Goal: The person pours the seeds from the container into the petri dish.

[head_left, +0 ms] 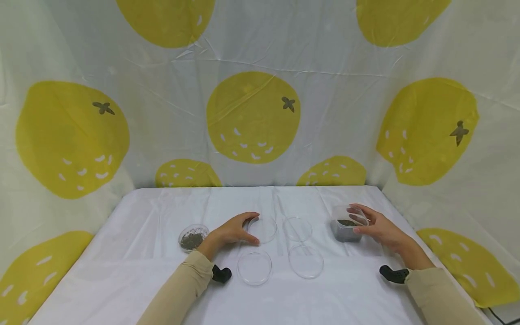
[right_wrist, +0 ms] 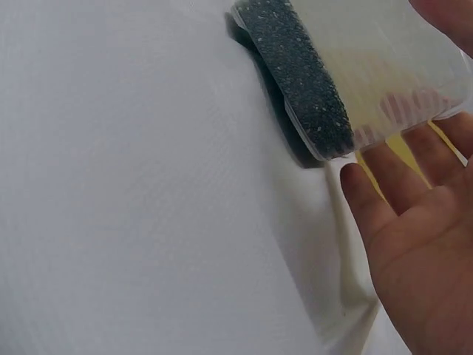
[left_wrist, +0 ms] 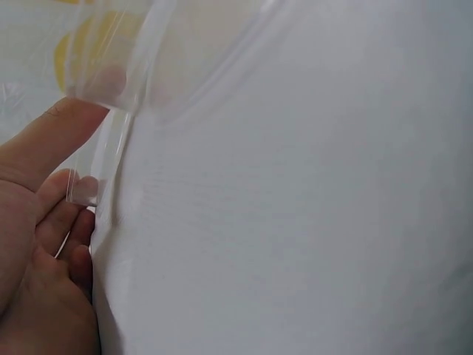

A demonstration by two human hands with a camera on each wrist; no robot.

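Note:
My left hand [head_left: 235, 229] has its thumb and fingers round the near-left rim of a clear round petri dish [head_left: 269, 231]. In the left wrist view, a fingertip shows through the clear plastic [left_wrist: 126, 81]. On the right, my right hand [head_left: 379, 228] grips the side of a clear square plastic container [head_left: 345, 232], thumb on one side and fingers on the other. Dark granules [right_wrist: 295, 78] fill the container's lower part. Whether the container's base touches the table cannot be told.
Other clear petri dishes stand near the left hand: one to the right [head_left: 298, 229] and two nearer the body, left [head_left: 254, 268] and right [head_left: 306, 262]. Left of the left hand, another dish [head_left: 192, 238] holds dark granules. A white cloth [head_left: 308, 302] covers the table.

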